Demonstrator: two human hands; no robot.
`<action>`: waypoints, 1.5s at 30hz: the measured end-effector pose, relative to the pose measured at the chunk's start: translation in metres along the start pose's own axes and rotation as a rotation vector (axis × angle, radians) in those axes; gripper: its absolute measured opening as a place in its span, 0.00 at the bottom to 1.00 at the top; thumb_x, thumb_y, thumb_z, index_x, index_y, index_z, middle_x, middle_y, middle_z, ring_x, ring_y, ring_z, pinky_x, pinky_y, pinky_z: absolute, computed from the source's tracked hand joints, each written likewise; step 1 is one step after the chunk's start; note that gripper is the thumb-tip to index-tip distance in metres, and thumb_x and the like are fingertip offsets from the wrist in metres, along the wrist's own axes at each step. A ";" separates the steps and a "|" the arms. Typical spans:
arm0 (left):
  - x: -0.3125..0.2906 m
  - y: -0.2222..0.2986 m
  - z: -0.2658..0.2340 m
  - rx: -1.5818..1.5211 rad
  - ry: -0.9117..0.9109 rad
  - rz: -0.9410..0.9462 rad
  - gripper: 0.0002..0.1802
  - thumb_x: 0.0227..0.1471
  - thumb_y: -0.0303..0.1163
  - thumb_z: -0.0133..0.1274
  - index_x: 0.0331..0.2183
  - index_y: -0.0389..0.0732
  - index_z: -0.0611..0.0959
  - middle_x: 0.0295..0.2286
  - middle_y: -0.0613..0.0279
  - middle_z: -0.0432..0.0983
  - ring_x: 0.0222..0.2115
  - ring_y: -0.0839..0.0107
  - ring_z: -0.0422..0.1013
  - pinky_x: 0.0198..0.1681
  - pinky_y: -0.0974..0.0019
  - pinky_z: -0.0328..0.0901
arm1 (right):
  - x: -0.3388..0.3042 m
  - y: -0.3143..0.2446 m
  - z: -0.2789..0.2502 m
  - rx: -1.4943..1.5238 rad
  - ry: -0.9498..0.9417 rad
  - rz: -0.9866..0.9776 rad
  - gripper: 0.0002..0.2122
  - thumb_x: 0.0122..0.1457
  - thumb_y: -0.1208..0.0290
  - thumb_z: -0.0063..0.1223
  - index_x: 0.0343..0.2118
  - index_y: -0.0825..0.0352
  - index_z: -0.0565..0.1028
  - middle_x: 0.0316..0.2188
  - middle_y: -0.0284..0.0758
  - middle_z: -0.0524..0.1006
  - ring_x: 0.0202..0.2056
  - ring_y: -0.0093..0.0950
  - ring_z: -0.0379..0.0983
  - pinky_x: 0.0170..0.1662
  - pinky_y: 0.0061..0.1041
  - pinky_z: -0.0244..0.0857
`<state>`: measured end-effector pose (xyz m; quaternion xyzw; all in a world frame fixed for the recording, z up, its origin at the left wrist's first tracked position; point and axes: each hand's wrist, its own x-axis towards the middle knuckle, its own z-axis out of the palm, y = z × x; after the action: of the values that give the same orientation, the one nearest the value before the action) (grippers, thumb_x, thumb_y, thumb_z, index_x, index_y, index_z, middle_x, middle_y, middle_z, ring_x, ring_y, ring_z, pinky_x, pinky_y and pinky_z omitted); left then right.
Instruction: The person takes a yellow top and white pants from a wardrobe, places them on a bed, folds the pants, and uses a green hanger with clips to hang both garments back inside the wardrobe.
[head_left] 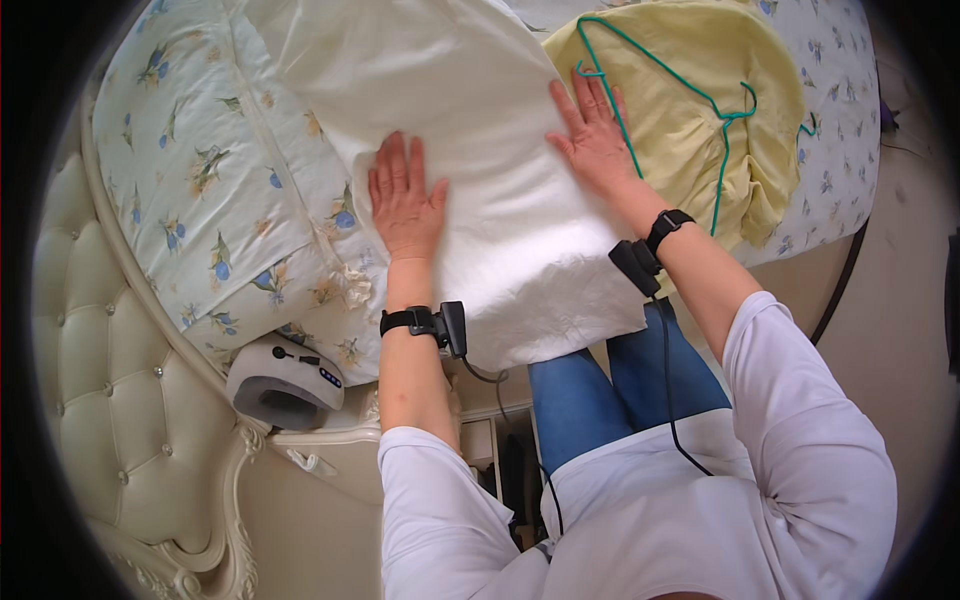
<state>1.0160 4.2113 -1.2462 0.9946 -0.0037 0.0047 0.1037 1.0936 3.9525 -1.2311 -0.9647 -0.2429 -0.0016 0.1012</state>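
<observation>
A large white cloth (490,190) is spread over the bed and hangs over its near edge, lightly wrinkled. My left hand (406,205) lies flat on its left side, fingers stretched out and pointing away from me. At the cloth's right edge my right hand (592,135) is open with its fingers spread, beside a yellow cloth (760,165). On the yellow cloth rests a green hanger (690,82), one of its thin bars next to my right fingers. Neither hand holds anything.
Flowered bedding (200,180) covers the bed around the cloths. A grey neck pillow (285,380) sits at the near left, by the tufted headboard (100,380) and a cream bedside cabinet (330,450). Cables hang from the black wrist straps on both my arms.
</observation>
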 end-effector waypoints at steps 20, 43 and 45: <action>0.155 0.034 -0.155 -1.675 0.108 -0.687 0.29 0.43 0.34 0.63 0.45 0.31 0.72 0.41 0.57 0.72 0.41 0.68 0.70 0.41 0.67 0.66 | -0.096 0.239 -0.095 1.195 0.255 1.187 0.18 0.56 0.57 0.55 0.41 0.67 0.70 0.20 0.25 0.70 0.19 0.14 0.63 0.22 0.14 0.58; -0.386 0.336 -0.628 -1.778 0.122 -0.537 0.33 0.41 0.26 0.56 0.51 0.33 0.68 0.47 0.59 0.68 0.47 0.70 0.64 0.49 0.69 0.59 | -0.236 -0.220 -0.732 0.944 -0.079 -0.613 0.06 0.56 0.73 0.53 0.34 0.67 0.76 0.16 0.34 0.69 0.17 0.25 0.61 0.22 0.22 0.56; -0.434 0.341 -0.644 -1.712 0.201 -0.510 0.33 0.40 0.25 0.55 0.51 0.33 0.67 0.47 0.59 0.68 0.46 0.69 0.65 0.50 0.67 0.59 | -0.284 -0.256 -0.760 0.947 -0.090 -0.743 0.06 0.56 0.72 0.52 0.35 0.67 0.76 0.16 0.34 0.69 0.17 0.26 0.61 0.22 0.22 0.57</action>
<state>0.5734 4.0132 -0.5505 0.5424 0.2241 0.0640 0.8072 0.7578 3.8913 -0.4519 -0.6645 -0.5419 0.1122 0.5022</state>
